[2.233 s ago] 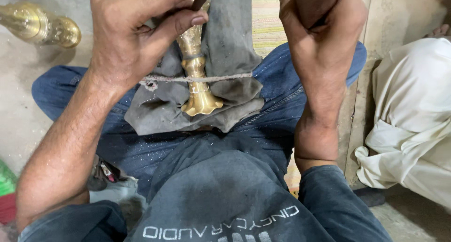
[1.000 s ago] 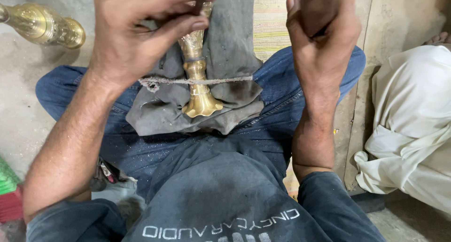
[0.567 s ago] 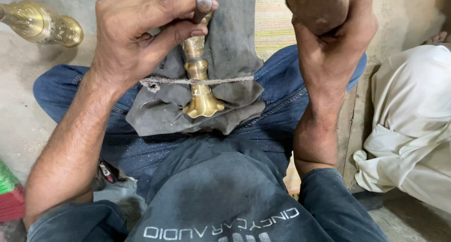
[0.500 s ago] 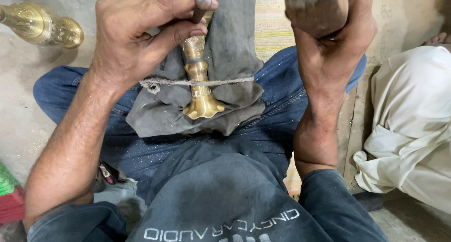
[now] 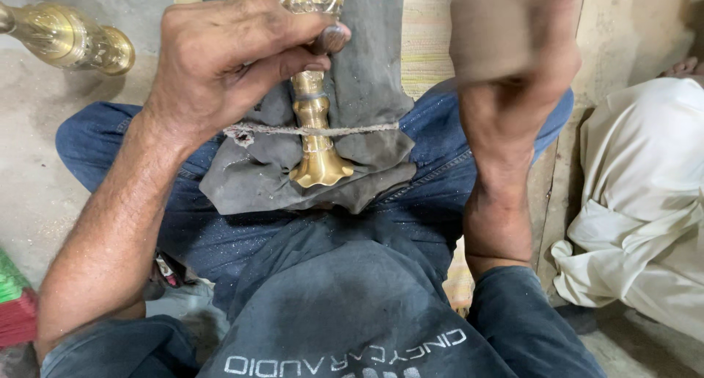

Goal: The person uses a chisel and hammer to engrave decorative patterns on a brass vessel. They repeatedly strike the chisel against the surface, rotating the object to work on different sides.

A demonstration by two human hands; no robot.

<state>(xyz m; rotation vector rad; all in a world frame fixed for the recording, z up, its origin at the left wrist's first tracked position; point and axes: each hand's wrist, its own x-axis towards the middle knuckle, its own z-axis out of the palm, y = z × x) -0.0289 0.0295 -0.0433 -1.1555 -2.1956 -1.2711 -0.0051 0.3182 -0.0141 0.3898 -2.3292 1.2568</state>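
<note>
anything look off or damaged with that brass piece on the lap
No damage shows on the brass piece. It lies on a grey cloth over the lap, tied down by a frayed cord whose end is ragged. The left hand holds a small tool against it; the right hand is blurred.

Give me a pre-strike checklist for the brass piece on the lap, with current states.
1. Brass piece lies on the grey cloth across the lap: ok.
2. Cord crosses the brass stem and the cloth: ok; whether it is tight, cannot tell.
3. Left hand grips a small dark-tipped tool held at the brass piece: ok; exact contact point, cannot tell.
4. Right hand is raised with a brown block-like object: blurred, so grip security cannot tell.
5. Second brass piece on the floor at upper left, apart from the work: ok.
6. Person in pale clothes sits close on the right: not ok for swing room, probably.
</note>
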